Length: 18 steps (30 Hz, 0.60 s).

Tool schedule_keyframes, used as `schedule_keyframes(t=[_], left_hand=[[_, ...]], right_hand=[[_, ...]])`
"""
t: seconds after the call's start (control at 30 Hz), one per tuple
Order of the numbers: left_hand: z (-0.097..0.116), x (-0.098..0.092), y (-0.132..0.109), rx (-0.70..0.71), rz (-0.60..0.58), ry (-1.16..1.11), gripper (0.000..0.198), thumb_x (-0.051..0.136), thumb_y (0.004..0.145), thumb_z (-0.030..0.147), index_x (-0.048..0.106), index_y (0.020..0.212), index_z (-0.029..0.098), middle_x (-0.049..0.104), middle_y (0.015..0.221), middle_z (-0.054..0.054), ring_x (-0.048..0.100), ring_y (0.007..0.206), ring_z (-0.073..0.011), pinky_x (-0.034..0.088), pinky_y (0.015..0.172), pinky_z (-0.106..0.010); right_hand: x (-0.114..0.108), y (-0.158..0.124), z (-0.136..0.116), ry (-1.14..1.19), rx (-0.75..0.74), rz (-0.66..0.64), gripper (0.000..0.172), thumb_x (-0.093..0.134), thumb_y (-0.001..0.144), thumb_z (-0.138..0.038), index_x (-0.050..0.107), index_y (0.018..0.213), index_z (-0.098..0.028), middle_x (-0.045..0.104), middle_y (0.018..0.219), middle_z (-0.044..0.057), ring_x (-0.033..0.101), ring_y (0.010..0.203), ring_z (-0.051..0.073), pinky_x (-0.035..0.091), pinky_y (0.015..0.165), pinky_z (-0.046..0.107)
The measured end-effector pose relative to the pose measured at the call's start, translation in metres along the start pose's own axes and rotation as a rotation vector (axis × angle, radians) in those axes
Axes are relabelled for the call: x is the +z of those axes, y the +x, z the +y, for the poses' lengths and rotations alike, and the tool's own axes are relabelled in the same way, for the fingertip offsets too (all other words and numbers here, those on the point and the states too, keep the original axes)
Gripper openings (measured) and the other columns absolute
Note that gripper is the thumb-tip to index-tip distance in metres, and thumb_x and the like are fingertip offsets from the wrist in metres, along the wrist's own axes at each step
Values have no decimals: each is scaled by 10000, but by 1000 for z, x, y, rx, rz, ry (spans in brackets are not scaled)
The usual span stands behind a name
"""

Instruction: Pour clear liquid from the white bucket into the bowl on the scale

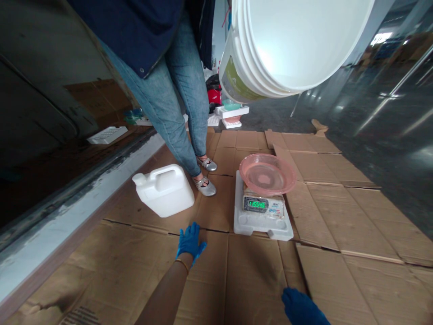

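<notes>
My left hand (190,241), in a blue glove, lies flat with fingers spread on the cardboard floor covering (338,216), just below a white plastic jug (164,188). At the bottom edge my right hand (302,308), also blue-gloved, shows only in part; its fingers are hidden. Between the hands and a little farther off, a pink bowl (267,174) sits on a digital scale (260,204) with a green display, which rests on a white foam block (262,223).
Another person in jeans (176,95) and silver shoes stands beside the jug, holding stacked white buckets (287,45) overhead. A raised ledge (67,212) runs along the left. White trays and a red object lie at the back. Dark polished floor is on the right.
</notes>
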<state>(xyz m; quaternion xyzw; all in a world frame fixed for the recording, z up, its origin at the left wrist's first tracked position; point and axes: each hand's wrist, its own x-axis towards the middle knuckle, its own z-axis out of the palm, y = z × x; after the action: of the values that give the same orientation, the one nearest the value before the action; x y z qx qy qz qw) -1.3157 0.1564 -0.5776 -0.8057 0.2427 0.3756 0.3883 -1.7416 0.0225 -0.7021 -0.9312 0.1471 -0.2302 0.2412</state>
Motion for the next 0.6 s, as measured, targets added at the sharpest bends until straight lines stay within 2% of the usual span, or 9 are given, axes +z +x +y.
schedule_keyframes(t=[0.1, 0.2, 0.3, 0.43, 0.6], left_hand=[[0, 0, 0, 2, 4, 2, 818, 445, 1050, 484, 197, 1737, 118, 92, 1801, -93, 199, 1685, -349, 120, 1387, -634], [-1, 1, 0, 6, 12, -6, 818, 442, 1045, 483, 208, 1735, 112, 99, 1800, -101, 202, 1684, -350, 119, 1387, -632], [-2, 0, -1, 3, 5, -11, 823, 443, 1040, 481, 206, 1736, 110, 92, 1800, -110, 200, 1685, -350, 113, 1389, -630], [0, -3, -3, 3, -3, -8, 818, 437, 1044, 473, 199, 1736, 108, 93, 1802, -104, 199, 1686, -345, 116, 1391, -621], [2, -7, -5, 0, -16, -9, 816, 439, 1048, 474, 202, 1735, 104, 99, 1803, -104, 199, 1685, -347, 113, 1391, -621]], right_hand=[[1, -3, 3, -60, -86, -64, 328, 425, 890, -32, 650, 1041, -217, 703, 992, 0, 649, 902, 167, 506, 818, 263], [7, -14, 5, -99, -55, -190, 354, 481, 800, 7, 689, 970, -223, 689, 964, -10, 647, 852, 140, 508, 772, 223], [14, -22, 3, -91, -27, -243, 336, 531, 765, 24, 710, 937, -202, 682, 956, 4, 641, 836, 129, 504, 765, 205], [14, -20, 1, -107, -27, -203, 364, 536, 754, 8, 743, 938, -229, 693, 985, -5, 647, 882, 135, 518, 786, 220], [11, -11, 2, -118, -39, -146, 378, 481, 727, 7, 736, 874, -230, 685, 894, 4, 620, 796, 138, 503, 739, 216]])
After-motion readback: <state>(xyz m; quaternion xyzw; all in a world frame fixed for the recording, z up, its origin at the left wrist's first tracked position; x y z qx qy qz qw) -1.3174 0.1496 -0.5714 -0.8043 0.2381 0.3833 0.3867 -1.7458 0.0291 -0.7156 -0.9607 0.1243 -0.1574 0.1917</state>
